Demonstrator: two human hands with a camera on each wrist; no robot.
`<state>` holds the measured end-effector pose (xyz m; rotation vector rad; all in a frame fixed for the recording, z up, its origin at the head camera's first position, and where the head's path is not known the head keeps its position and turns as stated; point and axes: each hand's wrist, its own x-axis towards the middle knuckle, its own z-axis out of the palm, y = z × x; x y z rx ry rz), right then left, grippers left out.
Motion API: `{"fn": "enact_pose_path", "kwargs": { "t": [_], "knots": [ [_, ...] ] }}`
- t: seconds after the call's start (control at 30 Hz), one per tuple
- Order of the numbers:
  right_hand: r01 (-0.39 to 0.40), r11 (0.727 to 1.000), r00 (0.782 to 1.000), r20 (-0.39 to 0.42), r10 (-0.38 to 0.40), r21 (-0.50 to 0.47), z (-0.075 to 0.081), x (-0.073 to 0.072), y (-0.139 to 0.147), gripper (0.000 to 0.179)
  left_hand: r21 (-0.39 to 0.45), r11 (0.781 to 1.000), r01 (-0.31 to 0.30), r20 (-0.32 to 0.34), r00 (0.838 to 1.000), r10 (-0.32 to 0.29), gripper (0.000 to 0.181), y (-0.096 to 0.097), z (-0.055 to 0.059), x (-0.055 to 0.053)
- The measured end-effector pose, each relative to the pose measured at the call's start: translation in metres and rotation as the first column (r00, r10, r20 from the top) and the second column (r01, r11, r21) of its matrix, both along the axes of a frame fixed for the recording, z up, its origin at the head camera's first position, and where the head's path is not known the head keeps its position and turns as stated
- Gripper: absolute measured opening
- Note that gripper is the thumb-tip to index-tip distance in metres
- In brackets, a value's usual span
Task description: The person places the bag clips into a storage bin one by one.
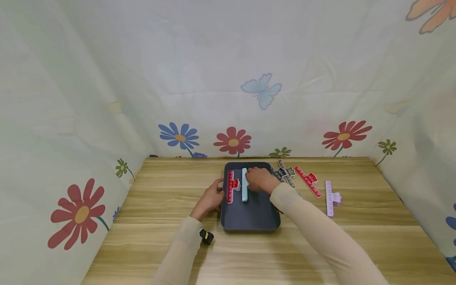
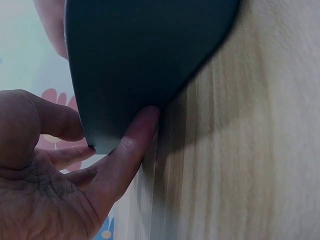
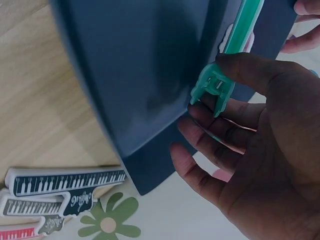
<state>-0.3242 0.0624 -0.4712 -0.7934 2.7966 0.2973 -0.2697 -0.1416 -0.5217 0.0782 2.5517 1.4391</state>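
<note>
While the pale blue clip (image 1: pixel 244 186) (teal-green per R wrist cam) is over the dark grey tray (image 1: pixel 249 217), just right of a red clip (image 1: pixel 229 194) w/ piano-key print, its long straight bar runs approx. parallel to the tray's long sides. Short grip tabs + a small coil spring show nr the bar's middle. R hand (image 1: pixel 260 179) has it pinched btwn thumb & fingers, angled in palm-down from the tray's R side, other fingers loosely bent. L hand (image 1: pixel 211 196) grasps the tray's L wall: thumb on outside, fingertips at rim. Can't tell if the clip's bar touches the tray floor.
</note>
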Motion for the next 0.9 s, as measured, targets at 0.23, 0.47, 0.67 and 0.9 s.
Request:
{"fn": "enact_pose_path", "kwargs": {
  "t": [0.23,0.47,0.67,0.9],
  "knots": [
    [0.011,0.999,0.999,0.034,-0.01,-0.034,-0.007,-0.002,-0.005,0.045,0.0,1.0,0.0,0.002,1.0,0.0,0.054,0.0,-0.001,0.0],
    [0.003,1.0,0.999,0.036,-0.002,-0.029,-0.009,-0.003,-0.011,0.046,-0.003,1.0,-0.006,0.009,1.0,0.006,0.054,-0.001,0.0,0.0],
    [0.014,0.997,0.998,0.066,-0.009,-0.078,-0.009,-0.003,-0.015,0.048,-0.002,1.0,-0.008,0.009,1.0,0.008,0.054,0.0,0.0,-0.001],
    [0.023,0.991,0.995,0.095,-0.011,-0.129,-0.01,-0.004,-0.014,0.058,0.001,1.0,-0.007,0.004,1.0,0.007,0.054,0.0,-0.001,-0.001]
  ]
}}
